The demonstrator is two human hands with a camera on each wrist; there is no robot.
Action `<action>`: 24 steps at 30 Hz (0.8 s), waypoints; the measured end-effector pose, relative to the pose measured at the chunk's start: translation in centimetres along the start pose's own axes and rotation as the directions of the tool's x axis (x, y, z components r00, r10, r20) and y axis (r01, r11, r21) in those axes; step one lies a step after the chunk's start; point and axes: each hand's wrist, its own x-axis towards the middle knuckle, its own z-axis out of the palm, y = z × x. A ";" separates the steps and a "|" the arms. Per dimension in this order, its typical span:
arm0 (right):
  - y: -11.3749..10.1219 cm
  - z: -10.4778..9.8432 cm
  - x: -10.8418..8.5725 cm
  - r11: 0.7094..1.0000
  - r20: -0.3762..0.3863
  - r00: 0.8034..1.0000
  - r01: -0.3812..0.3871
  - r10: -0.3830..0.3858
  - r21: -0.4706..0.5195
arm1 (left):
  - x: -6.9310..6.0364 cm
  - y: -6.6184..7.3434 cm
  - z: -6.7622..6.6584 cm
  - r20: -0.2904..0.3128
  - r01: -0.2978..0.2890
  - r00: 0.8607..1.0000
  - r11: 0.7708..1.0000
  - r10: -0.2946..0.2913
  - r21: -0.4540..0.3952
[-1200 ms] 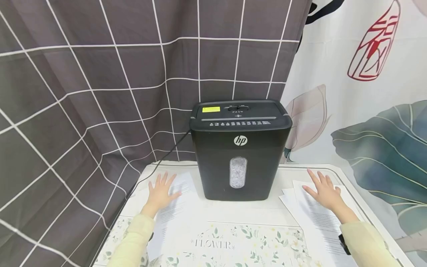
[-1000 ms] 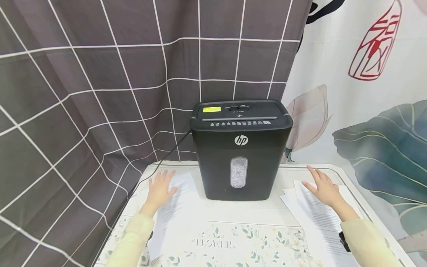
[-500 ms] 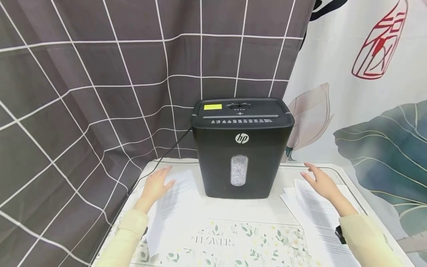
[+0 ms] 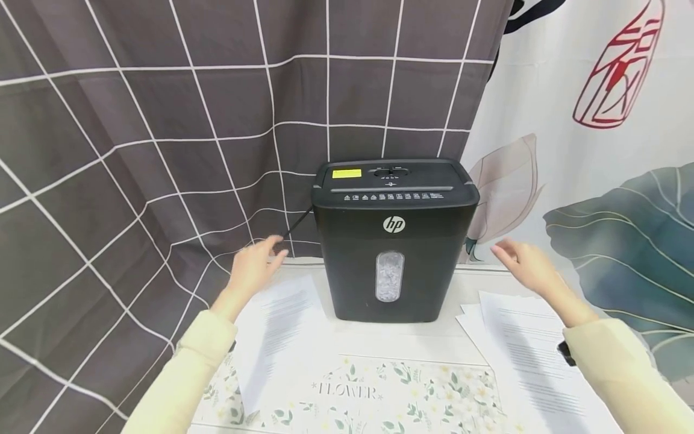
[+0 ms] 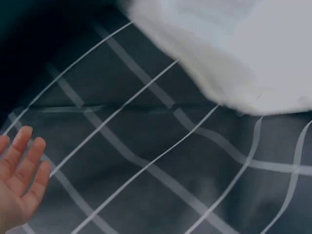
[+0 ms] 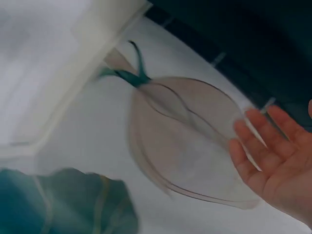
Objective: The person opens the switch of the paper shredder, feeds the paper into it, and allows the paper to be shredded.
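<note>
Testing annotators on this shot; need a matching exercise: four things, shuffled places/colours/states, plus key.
Things:
1. Shredder
2. Sticker
3. Printed sheets
4. Left hand

Descriptions:
A. Lying flat on the white table, to either side of the machine
B. Holding nothing, fingers loose
C. Black, standing upright near the dark grid curtain
D. Yellow, on the machine's top

Pairs: 1-C, 2-D, 3-A, 4-B

Black tapered plastic HP shredder (image 4: 396,241): upright, 12 o'clock on desk (image 4: 401,342). White printed paper (image 4: 282,328): flat, shredder's 8 o'clock. Overlapping white printed sheets (image 4: 534,346): flat, 4 o'clock.
</note>
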 end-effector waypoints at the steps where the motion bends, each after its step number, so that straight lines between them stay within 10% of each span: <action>1: -0.4 -0.5 0.4 1.000 -0.014 1.000 0.011 -0.011 -0.012 | 0.7 0.2 -0.8 -0.021 -0.004 1.000 1.000 0.005 0.006; 10: -4.5 -4.6 4.8 0.998 -0.125 0.990 0.056 -0.058 -0.019 | 7.2 4.2 -4.9 -0.026 -0.125 0.992 0.992 0.126 0.023; 24: -7.7 -6.1 11.0 0.994 0.109 0.994 0.030 -0.018 -0.109 | 16.8 12.7 -5.8 0.237 -0.301 0.940 0.926 0.246 0.230</action>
